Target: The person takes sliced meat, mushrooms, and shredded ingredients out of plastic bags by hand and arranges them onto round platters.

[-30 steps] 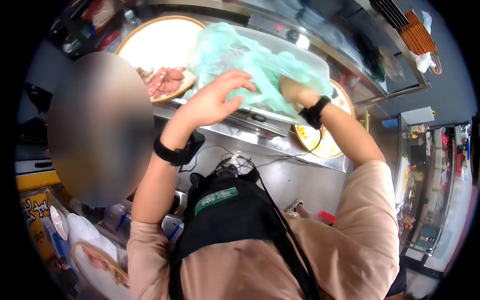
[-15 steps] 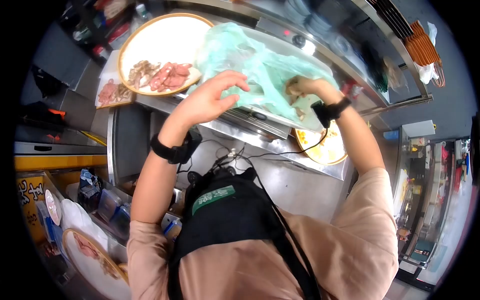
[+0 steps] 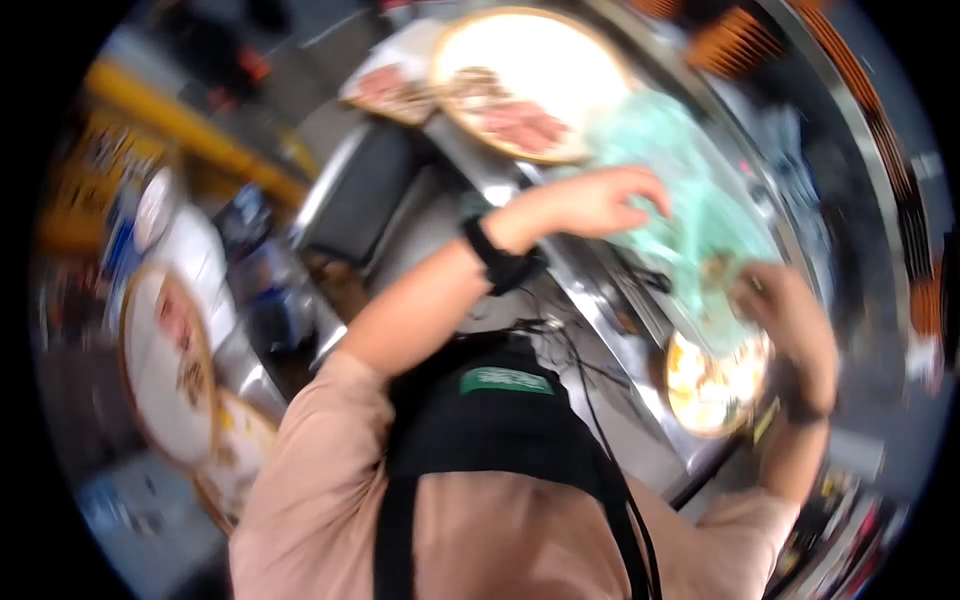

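Note:
My left hand [image 3: 607, 200] is over the near edge of the green plastic bag [image 3: 680, 190], fingers apart and curved, with nothing in them. At the bag's right end is my right hand [image 3: 785, 305], smeared by motion; its fingers are bent beside some brownish bits [image 3: 718, 268] on the bag, and whether it grips any is unclear. Under the bag the white tray is mostly hidden. A round board [image 3: 540, 60] with pink meat slices [image 3: 522, 126] and brownish pieces lies left of the bag.
A round plate of yellowish food [image 3: 715, 385] stands near the counter's right end. Thin cables [image 3: 575, 350] hang before my apron. At the left are two more round boards, one with meat [image 3: 165, 370], and blue-lidded containers. Metal shelving runs along the counter's far side.
The view has swung left and tilted, so the counter now runs diagonally. The co-worker's blurred shape at the left, seen a second ago, is gone. My left hand keeps its curved shape.

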The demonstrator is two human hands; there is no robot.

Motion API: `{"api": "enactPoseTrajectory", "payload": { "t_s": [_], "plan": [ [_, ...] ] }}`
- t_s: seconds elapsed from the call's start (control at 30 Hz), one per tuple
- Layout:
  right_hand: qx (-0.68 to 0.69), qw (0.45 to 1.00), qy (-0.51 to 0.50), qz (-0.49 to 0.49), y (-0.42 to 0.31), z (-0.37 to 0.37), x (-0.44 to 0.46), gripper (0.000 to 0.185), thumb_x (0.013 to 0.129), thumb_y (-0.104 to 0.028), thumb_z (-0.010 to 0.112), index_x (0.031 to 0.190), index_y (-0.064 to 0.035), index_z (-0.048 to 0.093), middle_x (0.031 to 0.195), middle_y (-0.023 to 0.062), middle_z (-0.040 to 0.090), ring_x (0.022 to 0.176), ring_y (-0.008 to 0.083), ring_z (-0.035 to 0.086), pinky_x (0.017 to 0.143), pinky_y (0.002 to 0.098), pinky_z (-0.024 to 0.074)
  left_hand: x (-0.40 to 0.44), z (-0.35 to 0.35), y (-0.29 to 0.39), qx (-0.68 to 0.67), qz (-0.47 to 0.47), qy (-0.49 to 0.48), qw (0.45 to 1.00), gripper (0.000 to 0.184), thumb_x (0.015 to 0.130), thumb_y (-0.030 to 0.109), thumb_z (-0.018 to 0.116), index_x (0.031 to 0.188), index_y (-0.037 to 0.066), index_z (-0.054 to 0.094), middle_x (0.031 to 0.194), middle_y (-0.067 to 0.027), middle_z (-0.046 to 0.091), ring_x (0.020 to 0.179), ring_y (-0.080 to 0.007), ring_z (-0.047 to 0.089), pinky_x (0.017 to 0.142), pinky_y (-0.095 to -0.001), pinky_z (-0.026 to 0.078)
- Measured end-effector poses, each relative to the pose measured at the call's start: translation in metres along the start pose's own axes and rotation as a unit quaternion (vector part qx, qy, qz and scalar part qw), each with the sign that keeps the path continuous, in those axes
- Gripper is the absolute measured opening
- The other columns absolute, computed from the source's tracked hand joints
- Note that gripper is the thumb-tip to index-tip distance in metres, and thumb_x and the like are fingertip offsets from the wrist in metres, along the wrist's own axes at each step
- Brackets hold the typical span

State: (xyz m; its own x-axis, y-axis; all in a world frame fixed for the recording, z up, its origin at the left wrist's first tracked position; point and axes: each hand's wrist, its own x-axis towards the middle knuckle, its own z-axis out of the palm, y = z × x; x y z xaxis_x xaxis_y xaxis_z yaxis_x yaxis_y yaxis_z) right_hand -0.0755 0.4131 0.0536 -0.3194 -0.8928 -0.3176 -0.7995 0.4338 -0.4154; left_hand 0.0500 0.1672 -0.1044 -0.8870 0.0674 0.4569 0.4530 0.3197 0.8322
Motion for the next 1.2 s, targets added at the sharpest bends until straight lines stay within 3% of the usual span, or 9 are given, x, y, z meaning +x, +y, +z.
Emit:
{"api": "enactPoseTrajectory", "payload": {
  "t_s": [0.1, 0.23, 0.43, 0.47, 0.6, 0.8, 1.0, 1.1, 1.2],
  "plan": [
    [0.027, 0.993, -0.051, -0.106, -0.101, -0.011, 0.001, 0.016, 0.068, 0.010, 0.053, 0.081, 0.0020, 0.056, 0.073, 0.0159, 0.057, 0.067, 0.0311, 0.059, 0.061, 0.0340, 0.0449, -0.025, -0.010, -0.021, -0.078, -0.028, 0.076, 0.994, 0.026, 0.083, 0.001, 0.056, 0.108, 0.005, 0.064, 0.107, -0.0064, 0.063, 0.104, -0.0161, 0.059, 0.087, -0.0317, 0.049],
    [0.031, 0.937, -0.117, -0.326, -0.220, 0.018, 0.012, 0.019, 0.064, 0.007, 0.055, 0.082, 0.0022, 0.057, 0.076, 0.0148, 0.060, 0.070, 0.0323, 0.061, 0.065, 0.0331, 0.0467, -0.056, -0.012, -0.004, -0.074, -0.107, 0.203, 0.970, 0.018, 0.086, 0.005, 0.057, 0.101, 0.002, 0.067, 0.093, -0.0039, 0.068, 0.089, -0.0127, 0.061, 0.080, -0.0261, 0.048],
    [0.044, 0.773, -0.181, -0.606, -0.361, 0.122, 0.098, 0.008, 0.084, -0.007, 0.060, 0.085, 0.0012, 0.059, 0.068, 0.0177, 0.059, 0.064, 0.0349, 0.057, 0.062, 0.0386, 0.0466, -0.163, -0.032, -0.013, -0.110, -0.206, 0.255, 0.938, 0.017, 0.090, 0.008, 0.057, 0.104, 0.000, 0.065, 0.105, -0.0076, 0.066, 0.096, -0.0134, 0.059, 0.084, -0.0270, 0.047],
    [0.031, 0.782, -0.203, -0.589, -0.388, 0.141, 0.105, 0.012, 0.083, -0.009, 0.060, 0.086, 0.0022, 0.061, 0.071, 0.0208, 0.060, 0.066, 0.0364, 0.059, 0.063, 0.0401, 0.0470, -0.182, -0.035, -0.013, -0.120, -0.216, 0.272, 0.930, 0.017, 0.090, 0.008, 0.058, 0.104, 0.001, 0.065, 0.105, -0.0075, 0.066, 0.096, -0.0133, 0.059, 0.084, -0.0270, 0.047],
    [0.088, 0.690, -0.086, -0.713, -0.487, 0.254, 0.145, 0.013, 0.081, -0.012, 0.062, 0.086, -0.0006, 0.065, 0.079, 0.0227, 0.064, 0.074, 0.0377, 0.063, 0.066, 0.0430, 0.0490, -0.254, -0.036, -0.008, -0.159, -0.258, 0.331, 0.894, 0.017, 0.090, 0.008, 0.058, 0.105, 0.001, 0.064, 0.106, -0.0071, 0.065, 0.096, -0.0132, 0.059, 0.084, -0.0271, 0.047],
    [-0.052, 0.657, -0.159, -0.735, -0.585, 0.384, 0.161, 0.023, 0.080, -0.003, 0.055, 0.100, -0.0036, 0.068, 0.095, 0.0229, 0.068, 0.093, 0.0386, 0.065, 0.082, 0.0444, 0.0519, -0.322, -0.042, -0.003, -0.185, -0.274, 0.396, 0.856, 0.018, 0.091, 0.009, 0.059, 0.106, 0.002, 0.063, 0.106, -0.0066, 0.065, 0.096, -0.0130, 0.060, 0.084, -0.0273, 0.048],
    [-0.016, 0.697, -0.089, -0.711, -0.585, 0.359, 0.190, 0.031, 0.079, -0.001, 0.057, 0.108, -0.0059, 0.067, 0.100, 0.0198, 0.068, 0.095, 0.0368, 0.065, 0.080, 0.0421, 0.0521, -0.347, -0.040, 0.002, -0.204, -0.270, 0.427, 0.839, 0.018, 0.092, 0.010, 0.059, 0.108, 0.003, 0.062, 0.106, -0.0061, 0.065, 0.097, -0.0128, 0.061, 0.084, -0.0274, 0.048],
    [-0.075, 0.638, -0.188, -0.743, -0.571, 0.367, 0.191, 0.034, 0.078, 0.002, 0.052, 0.110, -0.0019, 0.064, 0.103, 0.0221, 0.067, 0.099, 0.0372, 0.064, 0.084, 0.0425, 0.0509, -0.352, -0.037, 0.005, -0.213, -0.270, 0.434, 0.833, 0.018, 0.092, 0.011, 0.059, 0.109, 0.003, 0.061, 0.106, -0.0059, 0.065, 0.097, -0.0127, 0.061, 0.084, -0.0275, 0.049],
    [-0.093, 0.640, -0.219, -0.731, -0.550, 0.375, 0.178, 0.033, 0.078, 0.002, 0.051, 0.109, 0.0008, 0.063, 0.107, 0.0233, 0.066, 0.101, 0.0370, 0.064, 0.087, 0.0434, 0.0498, -0.356, -0.038, 0.007, -0.217, -0.267, 0.439, 0.830, 0.019, 0.092, 0.011, 0.060, 0.109, 0.004, 0.061, 0.106, -0.0056, 0.065, 0.097, -0.0126, 0.061, 0.084, -0.0276, 0.049]
  ]
}}
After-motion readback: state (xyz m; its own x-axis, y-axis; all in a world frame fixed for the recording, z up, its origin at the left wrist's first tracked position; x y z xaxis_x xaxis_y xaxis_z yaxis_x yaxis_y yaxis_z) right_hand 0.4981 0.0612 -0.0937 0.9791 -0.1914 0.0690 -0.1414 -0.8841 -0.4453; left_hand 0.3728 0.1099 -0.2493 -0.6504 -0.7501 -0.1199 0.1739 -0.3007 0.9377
